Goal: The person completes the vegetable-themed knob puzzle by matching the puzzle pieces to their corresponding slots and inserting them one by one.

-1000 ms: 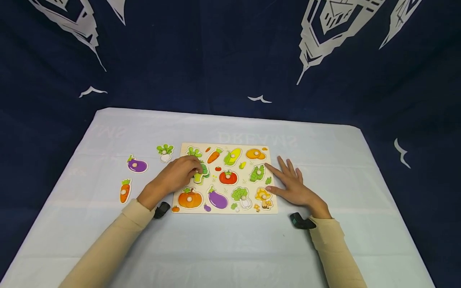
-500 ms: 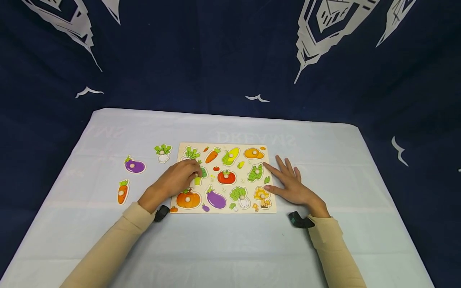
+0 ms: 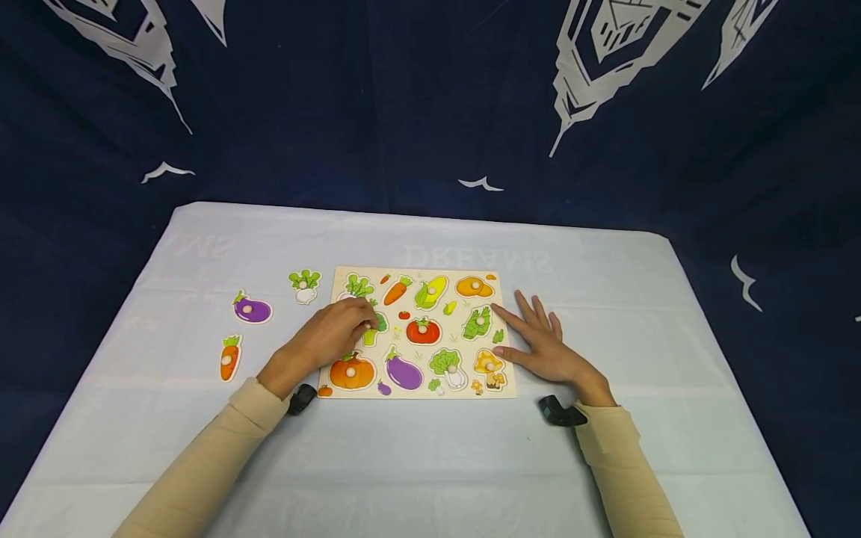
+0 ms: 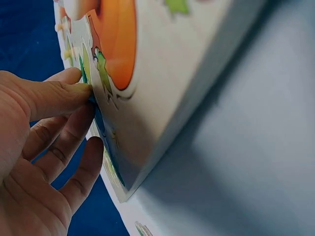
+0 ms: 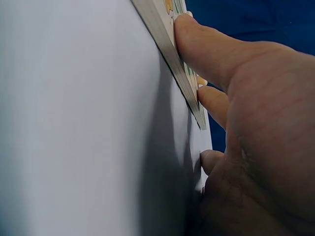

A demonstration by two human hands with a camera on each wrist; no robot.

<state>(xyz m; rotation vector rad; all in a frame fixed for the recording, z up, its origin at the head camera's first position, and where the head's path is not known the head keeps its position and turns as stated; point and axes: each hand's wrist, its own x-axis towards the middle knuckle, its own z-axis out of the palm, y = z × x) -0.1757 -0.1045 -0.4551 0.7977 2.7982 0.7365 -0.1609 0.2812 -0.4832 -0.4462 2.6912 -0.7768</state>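
Observation:
A wooden vegetable puzzle board [image 3: 420,385] lies flat on the table. At its left side my left hand [image 3: 334,326] pinches the broccoli piece [image 3: 381,323] between thumb and fingertips; the knob itself is hidden. The broccoli piece sits over the broccoli picture, partly covered by the fingers. In the left wrist view the left hand [image 4: 54,118] has its thumb and index finger together at the board's surface, the other fingers loosely bent. My right hand [image 3: 545,345] lies spread at the board's right edge, its thumb and index finger touching the board near the mushroom piece [image 3: 490,366].
Left of the board lie a loose radish piece [image 3: 305,287], an eggplant piece [image 3: 252,309] and a carrot piece [image 3: 230,359]. On the board, the tomato [image 3: 423,331] and pumpkin [image 3: 352,372] carry knobs. A dark blue cloth [image 3: 417,97] hangs behind the white table [image 3: 430,463].
A second ago the broccoli piece stood tilted and offset over its picture; now it lies lower and lined up with it, the left hand slightly lower. The right hand stays in place.

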